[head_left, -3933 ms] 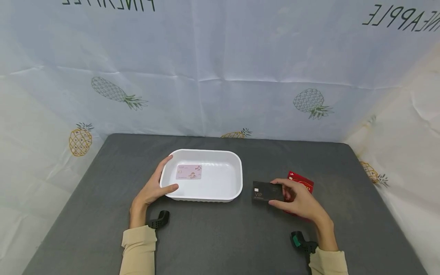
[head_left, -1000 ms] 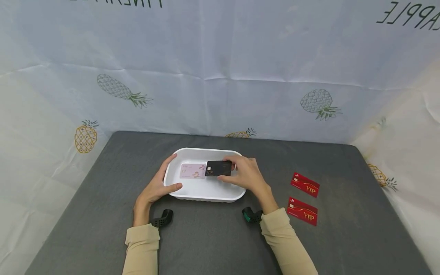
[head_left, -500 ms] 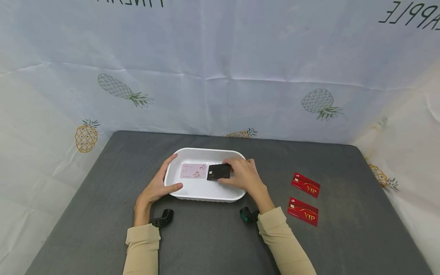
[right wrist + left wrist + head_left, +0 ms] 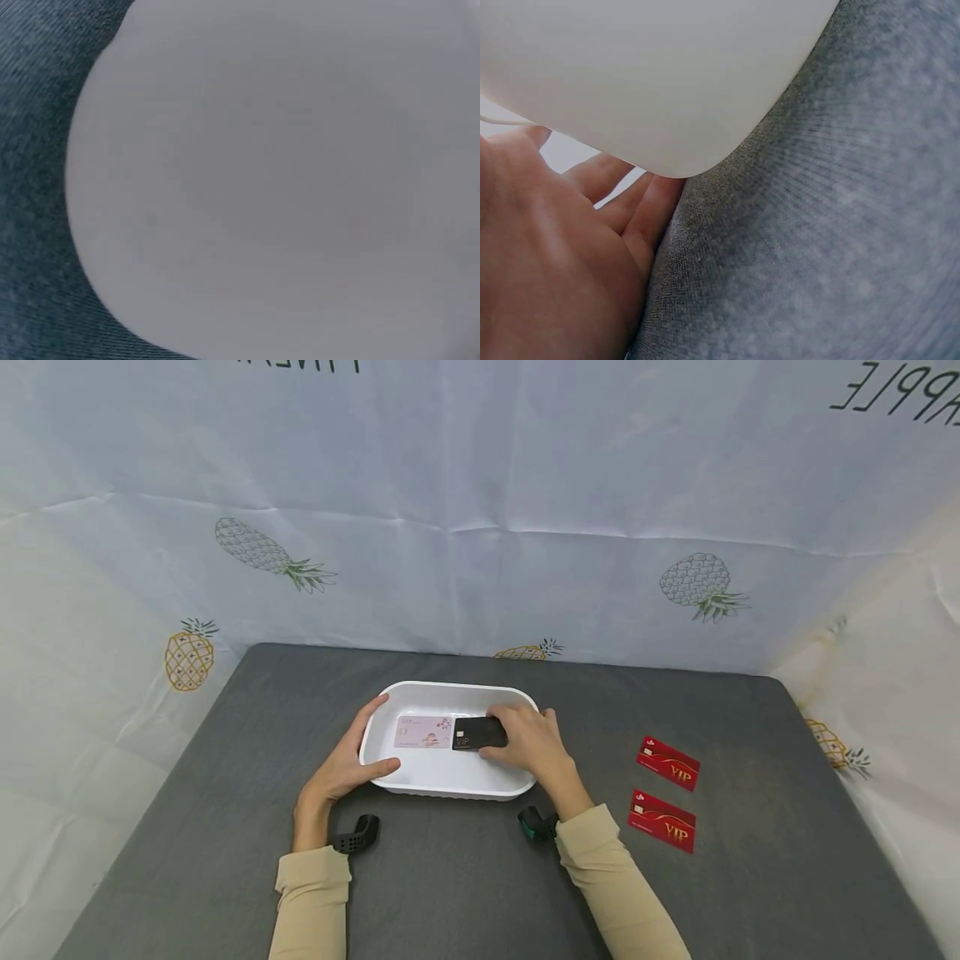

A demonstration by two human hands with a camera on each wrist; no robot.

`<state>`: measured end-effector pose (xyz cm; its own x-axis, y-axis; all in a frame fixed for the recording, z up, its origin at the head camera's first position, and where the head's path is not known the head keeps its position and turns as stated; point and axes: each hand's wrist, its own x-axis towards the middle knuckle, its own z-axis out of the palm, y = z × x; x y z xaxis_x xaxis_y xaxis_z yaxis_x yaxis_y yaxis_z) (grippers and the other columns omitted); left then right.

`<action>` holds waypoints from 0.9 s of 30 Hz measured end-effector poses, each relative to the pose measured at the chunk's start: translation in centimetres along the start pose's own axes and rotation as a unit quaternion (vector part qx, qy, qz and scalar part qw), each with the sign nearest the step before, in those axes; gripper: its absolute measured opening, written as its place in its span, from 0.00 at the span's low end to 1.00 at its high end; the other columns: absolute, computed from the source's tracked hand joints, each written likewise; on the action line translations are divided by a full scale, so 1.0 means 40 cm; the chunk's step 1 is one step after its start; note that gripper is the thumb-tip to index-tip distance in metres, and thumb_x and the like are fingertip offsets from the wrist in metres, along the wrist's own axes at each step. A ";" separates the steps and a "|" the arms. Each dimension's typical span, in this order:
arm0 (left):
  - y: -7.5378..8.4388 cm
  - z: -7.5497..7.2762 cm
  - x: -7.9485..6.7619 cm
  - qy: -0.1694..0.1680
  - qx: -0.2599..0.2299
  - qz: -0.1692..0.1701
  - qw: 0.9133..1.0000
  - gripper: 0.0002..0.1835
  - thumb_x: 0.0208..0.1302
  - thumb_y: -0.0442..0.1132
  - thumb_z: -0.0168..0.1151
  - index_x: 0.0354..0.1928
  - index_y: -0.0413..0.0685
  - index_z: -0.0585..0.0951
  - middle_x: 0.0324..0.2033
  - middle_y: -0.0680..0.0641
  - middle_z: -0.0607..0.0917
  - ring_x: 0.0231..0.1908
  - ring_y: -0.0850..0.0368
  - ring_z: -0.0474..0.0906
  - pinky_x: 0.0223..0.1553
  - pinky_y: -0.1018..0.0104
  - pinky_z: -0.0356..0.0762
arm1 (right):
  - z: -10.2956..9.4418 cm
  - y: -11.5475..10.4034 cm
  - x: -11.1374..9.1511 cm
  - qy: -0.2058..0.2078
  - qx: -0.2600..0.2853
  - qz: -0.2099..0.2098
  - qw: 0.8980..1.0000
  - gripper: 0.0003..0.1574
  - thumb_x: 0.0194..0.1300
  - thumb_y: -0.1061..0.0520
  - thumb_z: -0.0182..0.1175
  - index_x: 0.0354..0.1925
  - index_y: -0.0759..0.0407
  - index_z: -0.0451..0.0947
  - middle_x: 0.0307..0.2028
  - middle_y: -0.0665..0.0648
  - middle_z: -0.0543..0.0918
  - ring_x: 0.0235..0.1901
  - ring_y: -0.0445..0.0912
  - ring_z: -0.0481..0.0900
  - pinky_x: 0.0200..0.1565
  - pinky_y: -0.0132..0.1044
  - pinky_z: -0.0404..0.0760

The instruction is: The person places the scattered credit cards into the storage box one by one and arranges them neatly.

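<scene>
A white plastic tray lies on the grey table, its walls filling much of both wrist views. My left hand grips its left end, thumb over the front rim and fingers along the outer side; in the left wrist view those fingers run behind the tray wall. Inside, a pink VIP card lies flat at the left. Right beside it, my right hand pinches a black VIP card low over the tray floor, covering the card's right end. The tray wall hides this hand in the right wrist view.
Two red VIP cards lie apart on the grey table, to the right of the tray, one behind the other. A white cloth with pineapple prints hangs behind the table.
My right hand has carried the black card leftward from beside the red cards into the tray, next to the pink card, and tilted it level. The left hand keeps its hold.
</scene>
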<state>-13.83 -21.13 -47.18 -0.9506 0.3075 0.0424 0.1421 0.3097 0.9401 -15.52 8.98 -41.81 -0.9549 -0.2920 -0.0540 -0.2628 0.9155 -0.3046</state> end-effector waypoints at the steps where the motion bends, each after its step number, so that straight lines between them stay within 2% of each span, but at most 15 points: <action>1: 0.000 0.000 0.000 0.000 -0.001 0.001 1.000 0.57 0.54 0.38 0.75 0.82 0.58 0.50 0.76 0.37 0.58 0.66 0.39 0.65 0.62 0.43 0.66 | -0.001 -0.002 0.000 -0.002 -0.001 0.002 1.000 0.37 0.56 0.40 0.77 0.61 0.50 0.81 0.55 0.54 0.87 0.54 0.50 0.81 0.54 0.57 0.70; 6: -0.001 0.001 0.001 0.000 -0.006 0.004 1.000 0.57 0.54 0.38 0.75 0.82 0.58 0.51 0.75 0.37 0.60 0.64 0.39 0.66 0.61 0.45 0.67 | -0.003 -0.006 0.003 -0.012 -0.007 0.011 1.000 0.36 0.56 0.39 0.77 0.59 0.50 0.81 0.52 0.53 0.88 0.50 0.50 0.82 0.52 0.54 0.70; 20: -0.003 0.000 -0.001 -0.001 -0.007 0.005 1.000 0.57 0.54 0.37 0.75 0.81 0.58 0.51 0.74 0.36 0.62 0.63 0.40 0.67 0.60 0.46 0.68 | 0.005 -0.018 0.013 -0.040 -0.042 0.039 0.998 0.38 0.56 0.38 0.76 0.60 0.49 0.79 0.53 0.54 0.87 0.52 0.50 0.82 0.53 0.54 0.73; 27: -0.003 0.000 -0.001 0.000 -0.006 0.008 1.000 0.57 0.54 0.38 0.75 0.81 0.58 0.51 0.75 0.37 0.61 0.63 0.40 0.67 0.61 0.46 0.67 | 0.004 -0.024 0.012 -0.043 -0.055 0.038 0.997 0.36 0.57 0.38 0.76 0.59 0.49 0.79 0.52 0.54 0.88 0.49 0.49 0.82 0.51 0.52 0.74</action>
<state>-13.80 -21.17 -47.30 -0.9483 0.3119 0.0586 0.1547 0.2932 0.9434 -15.70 7.91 -41.70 -0.9583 -0.2396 -0.1557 -0.2087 0.9591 -0.1912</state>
